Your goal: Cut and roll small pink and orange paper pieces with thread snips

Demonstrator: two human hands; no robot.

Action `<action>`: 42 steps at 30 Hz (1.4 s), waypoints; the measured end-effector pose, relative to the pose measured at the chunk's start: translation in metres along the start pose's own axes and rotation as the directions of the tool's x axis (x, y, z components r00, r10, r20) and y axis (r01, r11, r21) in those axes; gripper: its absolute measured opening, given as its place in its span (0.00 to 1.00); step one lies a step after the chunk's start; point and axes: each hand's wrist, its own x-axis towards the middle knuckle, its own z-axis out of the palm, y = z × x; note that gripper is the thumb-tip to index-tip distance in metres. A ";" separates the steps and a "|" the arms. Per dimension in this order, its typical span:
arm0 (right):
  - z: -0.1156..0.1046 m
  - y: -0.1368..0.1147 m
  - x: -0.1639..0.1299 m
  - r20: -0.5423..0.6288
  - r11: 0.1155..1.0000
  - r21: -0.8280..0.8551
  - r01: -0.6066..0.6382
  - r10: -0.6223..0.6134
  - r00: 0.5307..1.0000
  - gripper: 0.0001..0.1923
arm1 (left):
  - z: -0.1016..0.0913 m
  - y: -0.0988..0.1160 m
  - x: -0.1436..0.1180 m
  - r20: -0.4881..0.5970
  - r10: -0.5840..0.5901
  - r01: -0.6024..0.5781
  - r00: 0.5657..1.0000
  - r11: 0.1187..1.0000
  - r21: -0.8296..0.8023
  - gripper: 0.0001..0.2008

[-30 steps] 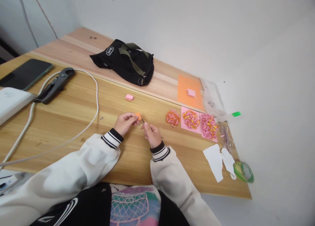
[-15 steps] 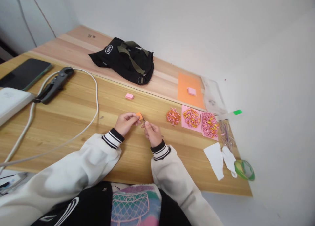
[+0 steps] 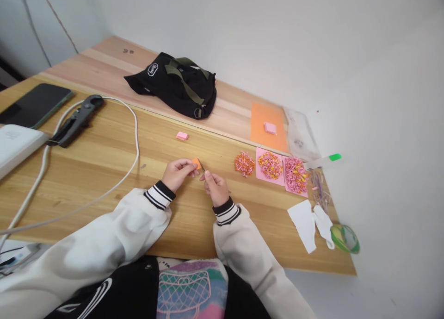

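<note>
Between the fingertips of my left hand (image 3: 178, 173) is a small square piece of orange paper (image 3: 196, 163). My right hand (image 3: 216, 188) is closed around a thin, dark, pointed metal tool (image 3: 202, 168), too small here to name for certain. Its tip lies against the right edge of the orange paper. Both hands are just above the wooden table, close together. Beyond them lies a small pink block (image 3: 182, 136). Right of my hands is a pile of small orange and pink pieces (image 3: 244, 164).
Two more bead-like piles rest on pink sheets (image 3: 259, 174). A pink pad (image 3: 269, 128) lies on an orange sheet (image 3: 256, 113). Torn white paper (image 3: 302, 224) and a green tape roll (image 3: 347, 239) are at right. A black bag (image 3: 180, 90), cable (image 3: 137, 145), stripper-like tool (image 3: 78, 122) and phone (image 3: 38, 103) surround.
</note>
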 end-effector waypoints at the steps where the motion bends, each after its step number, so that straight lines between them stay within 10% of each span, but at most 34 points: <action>1: 0.000 0.000 0.000 0.001 1.000 0.001 -0.004 0.004 1.000 0.24 | 0.000 0.000 0.000 -0.001 0.001 -0.001 1.000 1.000 -0.001 0.07; 42: 0.001 0.000 -0.001 0.025 1.000 -0.026 -0.015 0.016 1.000 0.25 | -0.004 0.000 0.003 -0.096 0.071 -0.071 0.993 0.997 0.003 0.07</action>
